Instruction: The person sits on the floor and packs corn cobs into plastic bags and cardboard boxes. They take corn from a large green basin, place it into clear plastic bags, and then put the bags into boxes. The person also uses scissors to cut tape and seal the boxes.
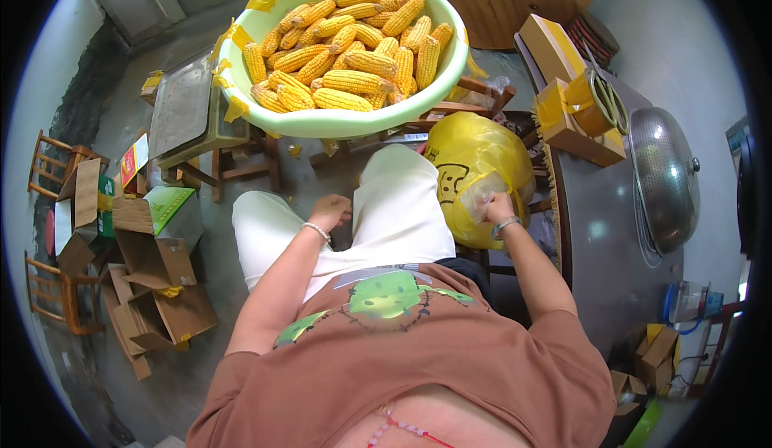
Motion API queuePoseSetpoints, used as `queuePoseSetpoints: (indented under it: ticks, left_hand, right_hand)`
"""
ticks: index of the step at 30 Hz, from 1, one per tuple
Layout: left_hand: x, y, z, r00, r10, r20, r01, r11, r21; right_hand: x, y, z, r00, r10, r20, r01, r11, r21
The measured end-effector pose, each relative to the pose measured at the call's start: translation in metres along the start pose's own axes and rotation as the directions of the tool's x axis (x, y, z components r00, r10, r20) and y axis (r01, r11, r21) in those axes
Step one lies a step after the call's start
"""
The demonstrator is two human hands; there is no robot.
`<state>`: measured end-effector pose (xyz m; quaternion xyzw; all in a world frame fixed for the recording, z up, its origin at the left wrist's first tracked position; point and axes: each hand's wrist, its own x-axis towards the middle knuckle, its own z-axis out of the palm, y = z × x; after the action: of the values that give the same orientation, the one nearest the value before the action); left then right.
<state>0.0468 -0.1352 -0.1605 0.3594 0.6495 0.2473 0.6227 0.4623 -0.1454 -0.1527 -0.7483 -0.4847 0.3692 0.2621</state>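
Observation:
A pale green plastic basin [283, 123] heaped with yellow corn cobs [353, 81] stands before me, strips of yellow tape stuck along its rim. My left hand [330, 211] hovers between my knees, fingers curled inward; whether anything is inside them is hidden. To my right sits a full yellow plastic bag [482, 146] printed with a cartoon face. My right hand [499, 208] is at the bag's near side, its fingers closed on clear plastic [476, 199] there, with the fingertips partly covered.
At left are a platform scale [186, 107], open cardboard boxes [160, 261] and small wooden chairs [72, 294]. A table [594, 225] along my right bears a tape roll with scissors [597, 101], cardboard boxes [579, 128] and a perforated metal dome [666, 179]. Wooden stools [247, 170] stand below the basin.

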Motion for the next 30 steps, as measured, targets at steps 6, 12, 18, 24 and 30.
queuePoseSetpoints:
  ticks: [6, 12, 18, 24, 30]
  left_hand:
    - [-0.007, 0.004, 0.002, 0.997, 0.073, -0.037, -0.074, 0.997, -0.029]
    - [-0.036, 0.05, 0.023, 0.782, 0.622, -0.024, -0.583, 0.745, 0.324]
    - [-0.101, 0.143, 0.109, 0.075, 0.82, 0.568, -0.922, -0.159, 0.352]
    - [-0.079, 0.132, 0.161, 0.444, 0.432, 0.785, -0.896, 0.206, 0.393]
    - [-0.047, 0.104, 0.168, 0.446, 0.239, 0.863, -0.872, -0.1, 0.478]
  right_hand:
    - [-0.014, -0.027, -0.033, 0.995, 0.053, -0.087, -0.056, 0.998, -0.03]
    - [-0.03, -0.067, -0.057, 0.976, -0.091, -0.196, 0.032, 0.958, -0.284]
    - [-0.046, -0.114, -0.048, 0.963, -0.244, 0.114, 0.267, 0.92, -0.288]
    - [-0.048, -0.122, -0.053, 0.97, -0.177, 0.168, 0.217, 0.941, -0.259]
    - [-0.042, -0.098, -0.073, 0.995, -0.101, 0.002, 0.064, 0.644, 0.762]
